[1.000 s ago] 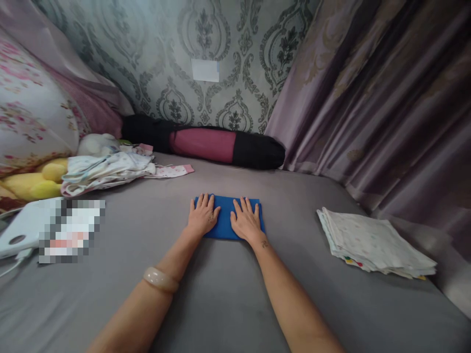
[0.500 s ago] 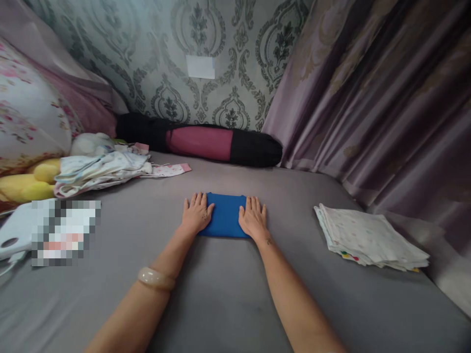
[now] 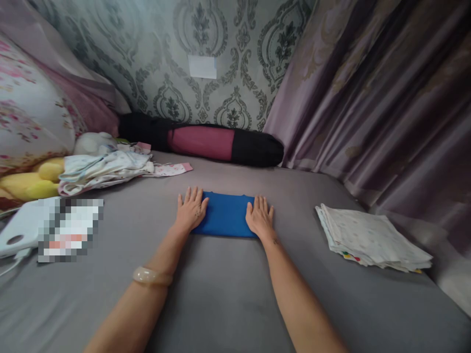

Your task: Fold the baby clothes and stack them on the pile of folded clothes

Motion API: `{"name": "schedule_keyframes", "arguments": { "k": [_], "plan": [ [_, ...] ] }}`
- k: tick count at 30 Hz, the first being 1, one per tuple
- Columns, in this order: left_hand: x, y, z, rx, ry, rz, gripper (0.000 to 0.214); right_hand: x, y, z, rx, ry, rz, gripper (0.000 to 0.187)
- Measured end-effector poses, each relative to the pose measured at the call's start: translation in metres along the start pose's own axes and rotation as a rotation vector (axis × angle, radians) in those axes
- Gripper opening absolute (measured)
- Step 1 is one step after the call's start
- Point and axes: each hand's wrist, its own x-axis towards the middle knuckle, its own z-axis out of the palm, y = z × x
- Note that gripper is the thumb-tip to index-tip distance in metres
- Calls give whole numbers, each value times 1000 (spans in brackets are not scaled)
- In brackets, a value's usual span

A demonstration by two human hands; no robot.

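Note:
A folded blue cloth (image 3: 225,215) lies flat on the grey bed sheet (image 3: 228,279) in the middle of the head view. My left hand (image 3: 191,210) rests palm down on its left edge, fingers stretched forward and thumb lying on the cloth. On the opposite edge my right hand (image 3: 259,215) is also flat, with its fingers pointing away from me. Both palms are hidden from above. A pale bangle (image 3: 152,276) circles my left forearm.
A stack of folded white cloths (image 3: 373,238) sits at the right. Rumpled baby clothes (image 3: 106,169), a yellow plush toy (image 3: 33,184) and a white device with a cable (image 3: 25,225) lie left. Against the wall stretches a long black and maroon bag (image 3: 200,142).
My hands have slid apart along the blue cloth, left hand to the left and right hand to the right. More of the cloth shows between them.

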Motion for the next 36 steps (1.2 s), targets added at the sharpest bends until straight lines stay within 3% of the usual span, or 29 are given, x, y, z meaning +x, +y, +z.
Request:
{"name": "schedule_keyframes", "arguments": {
  "k": [3, 9, 14, 21, 30, 36],
  "plan": [
    [-1, -1, 1, 5, -127, 39, 61, 2, 2, 3, -4, -47, 9, 65],
    [-1, 1, -3, 5, -180, 17, 61, 3, 2, 5, -8, -63, 18, 65],
    [0, 0, -6, 9, -147, 27, 60, 1, 0, -2, -12, -28, 2, 63],
    [-2, 20, -6, 34, 56, 114, 62, -5, -14, -2, -33, 88, -168, 61],
    [-10, 34, 3, 61, -93, 173, 63, -7, -15, 16, -74, 50, -171, 61],
    [-9, 34, -1, 59, -78, 171, 62, -8, -16, 11, -82, 58, -170, 59]
  ]
}}
